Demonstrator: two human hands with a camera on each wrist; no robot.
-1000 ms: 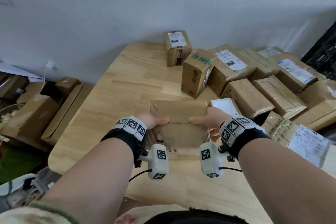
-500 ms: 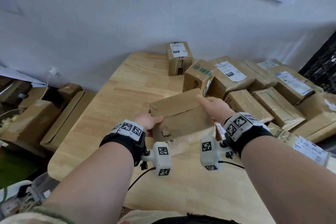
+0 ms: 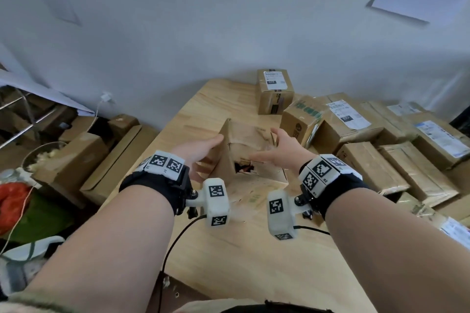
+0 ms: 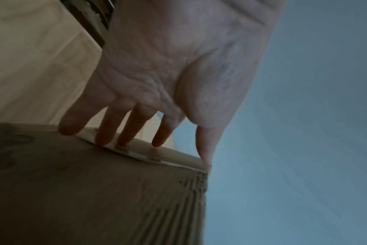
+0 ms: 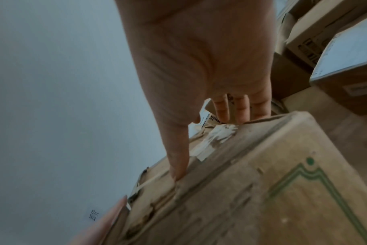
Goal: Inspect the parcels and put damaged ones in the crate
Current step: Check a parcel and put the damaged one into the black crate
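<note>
Bare table (image 3: pixel 229 256) lies at 6 o'clock, between the forearms and the near edge; a hand can pass there. A second bare strip runs toward 11 o'clock along the left edge to the wall (image 3: pixel 203 40). At centre, the box (image 3: pixel 244 157) held between the left hand (image 3: pixel 201 152) and right hand (image 3: pixel 287 152) blocks the middle. From 1 to 4 o'clock, stacked parcels (image 3: pixel 396 160) crowd the surface, touching one another. At 12 o'clock one upright carton (image 3: pixel 274 91) stands near the wall.
</note>
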